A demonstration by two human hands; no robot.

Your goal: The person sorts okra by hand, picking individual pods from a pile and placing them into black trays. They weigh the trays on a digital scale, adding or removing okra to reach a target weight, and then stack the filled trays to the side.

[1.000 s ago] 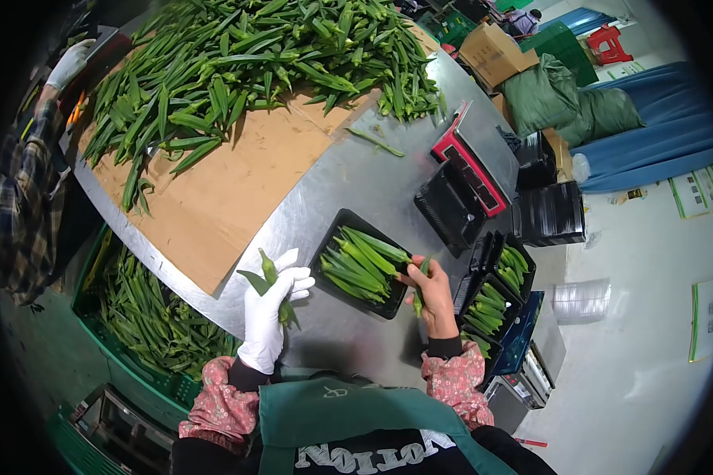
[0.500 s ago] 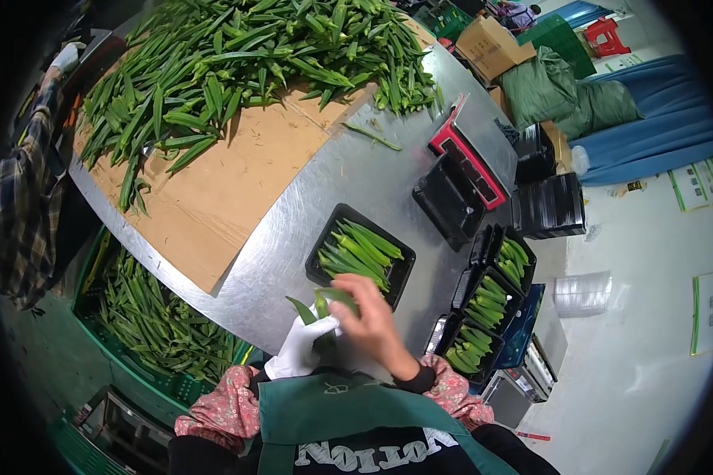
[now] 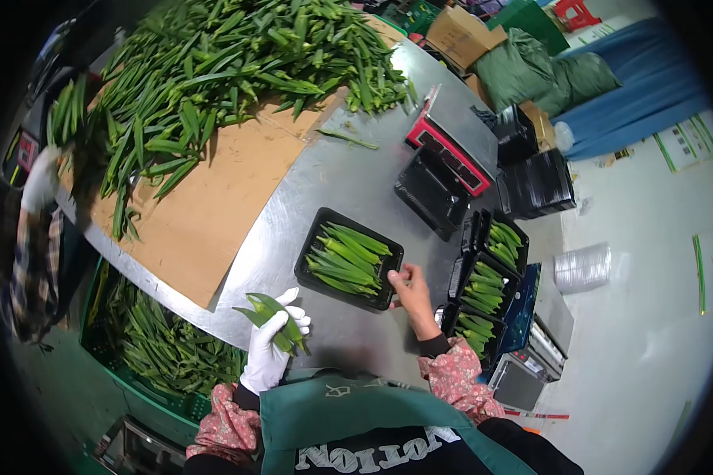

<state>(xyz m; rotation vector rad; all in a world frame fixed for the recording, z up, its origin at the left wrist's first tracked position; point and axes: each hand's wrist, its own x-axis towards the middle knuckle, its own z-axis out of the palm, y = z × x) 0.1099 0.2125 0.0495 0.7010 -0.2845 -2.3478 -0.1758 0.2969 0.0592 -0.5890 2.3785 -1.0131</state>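
My left hand (image 3: 269,344), in a white glove, is closed around a few okra pods (image 3: 271,315) above the table's near edge. My bare right hand (image 3: 413,293) grips the right-hand rim of a black plastic tray (image 3: 303,265), fingertips at its edge. Inside that tray lies a layer of okra (image 3: 347,257), the pods roughly side by side. Beyond it, a large heap of loose okra (image 3: 238,63) covers part of a cardboard sheet (image 3: 206,214).
Filled okra trays (image 3: 483,289) stand at the right, near a red-edged scale (image 3: 455,142) and an empty black tray (image 3: 432,190). A green crate (image 3: 103,348) of okra sits below the table's left edge. A co-worker's gloved hand (image 3: 40,182) reaches in at far left.
My right hand has moved from the held okra to the tray's rim. My left hand has shifted left with its pods. The co-worker's hand has come down beside okra at the left.
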